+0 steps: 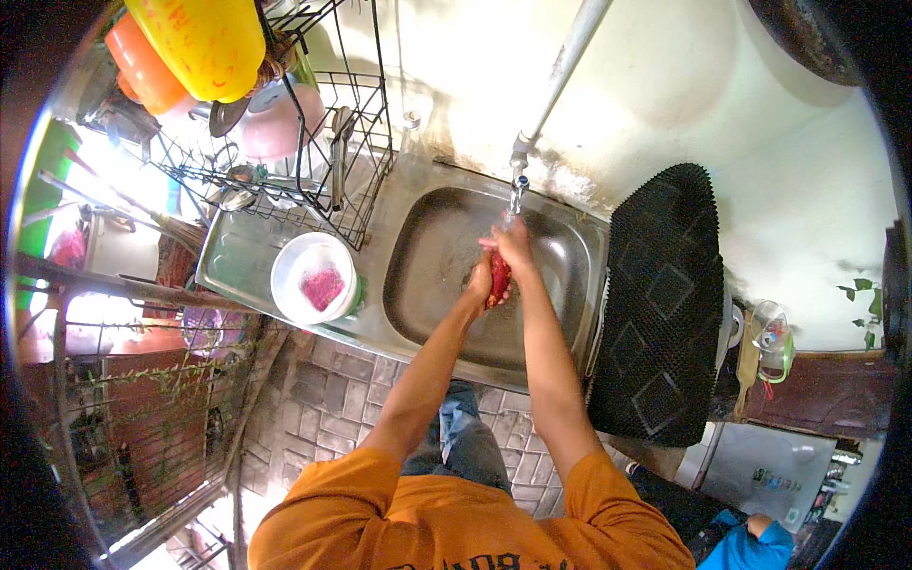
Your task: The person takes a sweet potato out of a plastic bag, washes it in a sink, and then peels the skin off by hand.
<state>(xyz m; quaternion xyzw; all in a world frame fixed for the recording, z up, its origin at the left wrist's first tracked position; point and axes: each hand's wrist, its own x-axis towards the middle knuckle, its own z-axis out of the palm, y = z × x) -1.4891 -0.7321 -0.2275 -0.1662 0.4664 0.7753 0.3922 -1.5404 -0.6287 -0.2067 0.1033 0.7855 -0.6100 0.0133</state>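
My left hand [482, 273] grips a dark red, partly orange item [500, 274] over the middle of the stainless steel sink [420, 242]. What the item is cannot be made out, since my hands cover part of it. At its upper end, my right hand [514, 242] is in the water stream, fingers apart and close to the item; whether it also holds the item is unclear. Water runs from the tap [521, 182] onto that hand. On the drainboard [239, 246] to the left stands a white plastic tub [283, 285] containing a pink, grainy substance [322, 288].
A black wire dish rack [381, 92] with bowls and cutlery stands at the upper left. Right of the sink is a ridged black rubber mat [655, 306]. A metal pipe [566, 71] runs up the wall. Another person's blue sleeve [759, 545] shows at the lower right.
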